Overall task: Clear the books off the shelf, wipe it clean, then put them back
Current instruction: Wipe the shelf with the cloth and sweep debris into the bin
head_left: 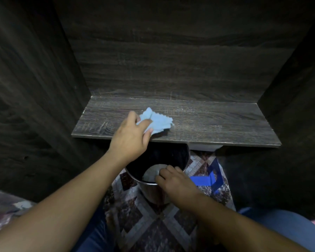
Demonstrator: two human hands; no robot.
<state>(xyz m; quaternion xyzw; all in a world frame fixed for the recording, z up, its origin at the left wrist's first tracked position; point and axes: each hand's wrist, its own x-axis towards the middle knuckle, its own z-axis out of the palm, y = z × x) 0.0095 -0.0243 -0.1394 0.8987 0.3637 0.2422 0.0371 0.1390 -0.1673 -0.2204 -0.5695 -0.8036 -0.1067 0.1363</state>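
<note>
A dark wood-grain shelf [216, 124] spans the alcove, with no books on it. My left hand [133, 135] grips a light blue cloth [157, 120] that lies on the shelf near its front edge, left of the middle. Below the shelf stands a metal bin [153, 190] with a dark inside. My right hand [173, 180] holds the bin's near rim, fingers curled over it. No books are in view.
Dark wooden side walls [35, 106] close in the shelf on the left and right, with a back panel [171, 60] behind. A patterned rug [149, 224] covers the floor. Something blue [205, 179] lies right of the bin.
</note>
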